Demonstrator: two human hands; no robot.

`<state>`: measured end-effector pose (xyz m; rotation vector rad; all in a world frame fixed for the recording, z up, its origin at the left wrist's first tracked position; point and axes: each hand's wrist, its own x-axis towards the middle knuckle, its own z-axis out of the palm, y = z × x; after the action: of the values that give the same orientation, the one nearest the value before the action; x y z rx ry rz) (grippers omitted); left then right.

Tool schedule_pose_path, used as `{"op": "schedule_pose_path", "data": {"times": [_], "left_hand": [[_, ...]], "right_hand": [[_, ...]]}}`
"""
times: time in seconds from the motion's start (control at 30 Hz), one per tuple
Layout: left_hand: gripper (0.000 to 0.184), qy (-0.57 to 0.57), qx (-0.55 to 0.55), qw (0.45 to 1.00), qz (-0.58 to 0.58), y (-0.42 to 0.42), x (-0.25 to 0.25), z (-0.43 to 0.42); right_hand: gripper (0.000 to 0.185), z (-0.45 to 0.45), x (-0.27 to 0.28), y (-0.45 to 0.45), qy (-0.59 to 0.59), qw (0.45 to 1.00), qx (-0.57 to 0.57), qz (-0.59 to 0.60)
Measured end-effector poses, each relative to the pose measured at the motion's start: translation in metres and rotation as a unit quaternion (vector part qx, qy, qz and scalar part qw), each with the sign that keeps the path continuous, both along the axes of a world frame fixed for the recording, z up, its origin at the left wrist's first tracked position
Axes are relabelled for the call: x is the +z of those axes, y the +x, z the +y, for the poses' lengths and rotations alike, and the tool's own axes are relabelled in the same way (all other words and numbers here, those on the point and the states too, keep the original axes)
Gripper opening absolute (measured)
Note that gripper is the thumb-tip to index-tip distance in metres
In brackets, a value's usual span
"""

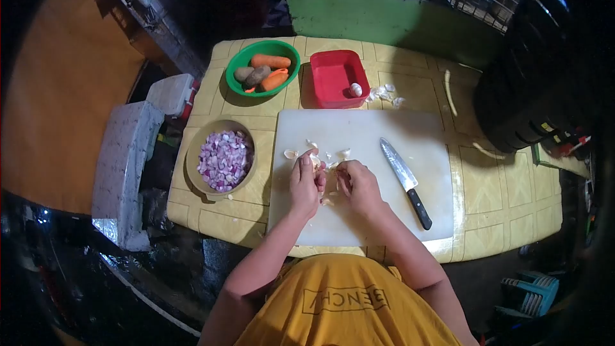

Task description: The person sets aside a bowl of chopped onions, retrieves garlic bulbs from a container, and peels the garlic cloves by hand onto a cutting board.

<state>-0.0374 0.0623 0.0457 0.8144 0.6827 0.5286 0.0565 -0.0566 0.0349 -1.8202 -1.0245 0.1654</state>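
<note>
Over the white cutting board (365, 129), my left hand (303, 186) is closed around garlic (314, 161), partly hidden by the fingers. Close to its right, my right hand (360, 187) has its thumb and fingers pinched together; what is between them is too small to make out. Loose garlic cloves (344, 153) and bits of papery skin lie on the board around both hands. To the right of my right hand rests a kitchen knife (403, 171) with a black handle, its blade pointing away from me.
Chopped red onion (224, 161) fills a tan bowl (192, 165) on the left. Behind it, a green basin (232, 64) holds carrots (270, 61) and brown roots. A red container (334, 64) holds a garlic bulb (355, 90); garlic skins (382, 93) lie beside it. A dark, rounded object (532, 83) stands right.
</note>
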Motion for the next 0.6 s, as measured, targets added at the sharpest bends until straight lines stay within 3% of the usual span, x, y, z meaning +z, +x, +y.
{"op": "schedule_pose_path", "data": {"times": [0.03, 0.1, 0.13, 0.2, 0.27, 0.3, 0.37, 0.4, 0.43, 0.5, 0.6], "left_hand": [[0.031, 0.063, -0.019, 0.997, 0.027, -0.004, 0.0, 0.0], [0.03, 0.125, -0.043, 0.99, 0.053, -0.009, -0.002, -0.003], [0.029, 0.172, -0.038, 0.983, 0.052, -0.011, -0.005, -0.005], [0.029, 0.219, -0.033, 0.974, 0.05, -0.012, -0.015, -0.01], [0.029, 0.354, -0.014, 0.935, 0.005, -0.011, -0.027, -0.017], [0.029, 0.355, -0.014, 0.935, 0.003, -0.013, -0.024, -0.019], [0.031, 0.279, -0.04, 0.958, 0.049, -0.015, -0.018, -0.021], [0.034, 0.366, -0.013, 0.927, 0.085, -0.012, -0.013, -0.024], [0.034, 0.366, -0.012, 0.927, 0.085, -0.012, -0.008, -0.025], [0.035, 0.479, -0.001, 0.865, 0.148, -0.012, 0.003, -0.026], [0.036, 0.497, 0.042, 0.858, 0.125, -0.009, 0.001, -0.034]], "right_hand": [[0.013, 0.001, 0.0, 0.004, 0.002, 1.0, -0.004, 0.002], [0.013, 0.002, 0.004, 0.011, 0.05, 0.984, 0.039, -0.167], [0.013, 0.001, 0.009, 0.008, 0.049, 0.984, 0.035, -0.167], [0.02, 0.001, 0.02, 0.0, -0.014, 0.998, 0.06, -0.013], [0.022, 0.006, 0.021, -0.009, -0.038, 0.997, 0.06, 0.017], [0.026, 0.008, 0.021, -0.012, -0.061, 0.995, 0.06, 0.046], [0.026, 0.011, 0.018, -0.018, -0.039, 0.998, 0.057, -0.001], [0.026, 0.013, 0.017, -0.022, -0.027, 0.999, 0.04, -0.024], [0.026, 0.014, 0.016, -0.025, -0.015, 0.999, 0.023, -0.047], [0.023, 0.012, 0.009, -0.026, -0.029, 0.998, 0.017, -0.056], [0.022, 0.006, 0.001, -0.032, 0.01, 1.0, 0.012, -0.014]]}}
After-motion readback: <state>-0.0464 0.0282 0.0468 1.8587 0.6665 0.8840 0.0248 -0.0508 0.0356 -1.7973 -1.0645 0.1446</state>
